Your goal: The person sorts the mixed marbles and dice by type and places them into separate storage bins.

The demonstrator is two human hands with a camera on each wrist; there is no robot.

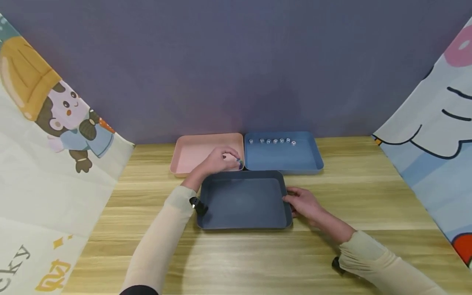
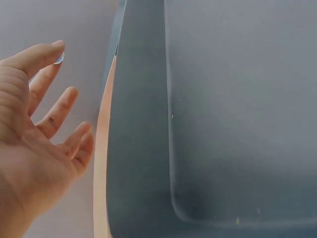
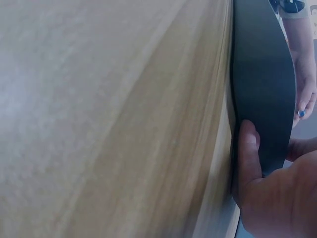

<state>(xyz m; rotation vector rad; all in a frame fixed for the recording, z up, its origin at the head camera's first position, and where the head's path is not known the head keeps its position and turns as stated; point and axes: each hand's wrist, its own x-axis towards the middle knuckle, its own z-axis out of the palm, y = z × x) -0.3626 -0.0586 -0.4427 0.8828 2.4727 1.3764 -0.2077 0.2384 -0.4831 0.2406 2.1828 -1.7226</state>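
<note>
My left hand (image 1: 217,161) is over the right part of a pink tray (image 1: 178,153). Between its thumb and index finger it pinches a small, shiny blue-green piece (image 2: 60,58), mostly covered by the fingertips; the other fingers are loosely bent. My right hand (image 1: 304,204) grips the right wall of a dark grey tray (image 1: 245,200), thumb at the rim and fingers along the outside. In the right wrist view a finger lies against the outer wall (image 3: 265,84). The inside of the dark tray is bare.
A blue tray (image 1: 284,159) stands beside the pink one, with a row of several small white dice (image 1: 275,141) near its back wall. The trays sit on a wood-grain table (image 1: 368,196). A grey-purple panel (image 1: 236,69) rises behind, with printed cloths (image 1: 44,184) at both sides.
</note>
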